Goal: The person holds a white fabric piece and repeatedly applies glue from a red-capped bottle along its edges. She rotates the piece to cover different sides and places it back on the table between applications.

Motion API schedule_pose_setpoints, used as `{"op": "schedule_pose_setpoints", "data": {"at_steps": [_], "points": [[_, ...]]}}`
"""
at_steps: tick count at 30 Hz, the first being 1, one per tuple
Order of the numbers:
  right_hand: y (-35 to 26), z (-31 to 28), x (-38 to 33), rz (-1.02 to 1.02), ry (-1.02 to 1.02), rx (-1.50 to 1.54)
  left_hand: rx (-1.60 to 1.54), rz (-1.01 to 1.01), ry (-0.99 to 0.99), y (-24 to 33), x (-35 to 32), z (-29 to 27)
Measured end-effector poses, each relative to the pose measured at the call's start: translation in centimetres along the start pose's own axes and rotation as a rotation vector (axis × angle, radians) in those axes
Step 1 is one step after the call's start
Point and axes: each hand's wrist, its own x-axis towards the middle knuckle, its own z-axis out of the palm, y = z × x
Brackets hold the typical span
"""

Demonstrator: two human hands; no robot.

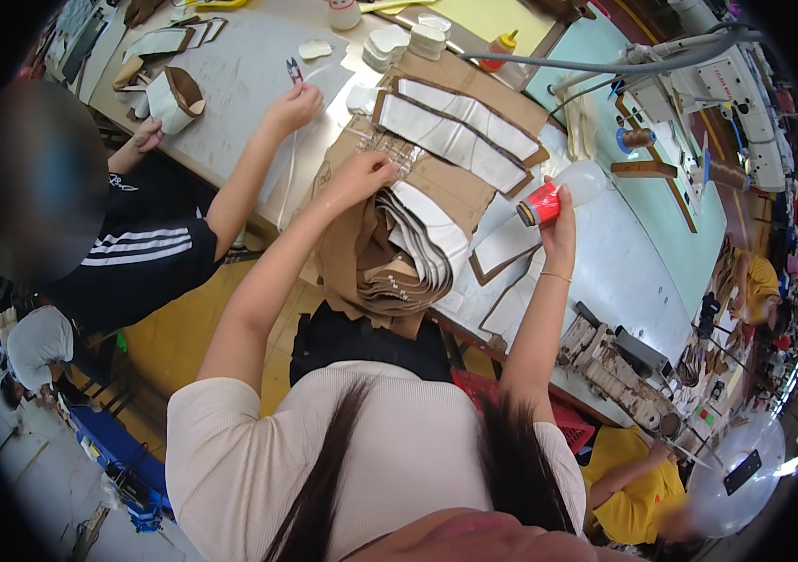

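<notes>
In the head view, I find my right hand (559,225) raised over the table (638,272), its fingers closed around a red and translucent bottle (541,202); the bottle lies tilted in my grip, its dark-banded end directed left and its rounded translucent part toward the right and far side. My left hand (366,178) is at the far edge of a thick bundle (422,234) of brown and white layered pieces, its fingers bent downward; I cannot tell whether they pinch a layer or only rest there. The bundle sits at the near edge of the table, its brown parts hanging over that edge toward my lap. Beneath and beyond it lies brown cardboard (455,190), and on the far side of this rest long white panels (460,126) with brown borders. Between my right hand and the bundle, a white piece with a dark border (504,251) lies flat. Farther off stand stacks of white pads (386,47) and a red bottle with a yellow cap (499,49). To the far right I note a sewing machine (741,117) and a thread spool (636,139). On the left, a co-worker in a black shirt (151,272) has one hand (296,106) at small snips (294,70) and the other at a white and brown piece (172,101).
</notes>
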Motion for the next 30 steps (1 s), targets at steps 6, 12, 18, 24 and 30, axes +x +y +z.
{"op": "schedule_pose_setpoints", "data": {"at_steps": [6, 12, 18, 24, 30], "points": [[-0.2, 3.6, -6.2, -0.018, -0.178, -0.013, -0.421, -0.283, 0.002, 0.7, -7.7, 2.8], [2.1, 5.3, -10.5, 0.027, -0.279, 0.082, -0.597, -0.183, 0.027, 1.9, -7.2, 6.7], [2.2, 4.1, -13.8, 0.013, -0.186, 0.033, -0.197, -0.031, -0.083, 4.6, -9.5, 10.7], [3.0, 3.4, -16.9, -0.013, -0.190, 0.065, -0.393, -0.200, -0.053, 4.8, -8.7, 12.3], [3.5, 2.9, -19.0, -0.013, -0.190, 0.094, -0.858, -0.174, -0.127, 3.6, -10.8, 7.6]]}}
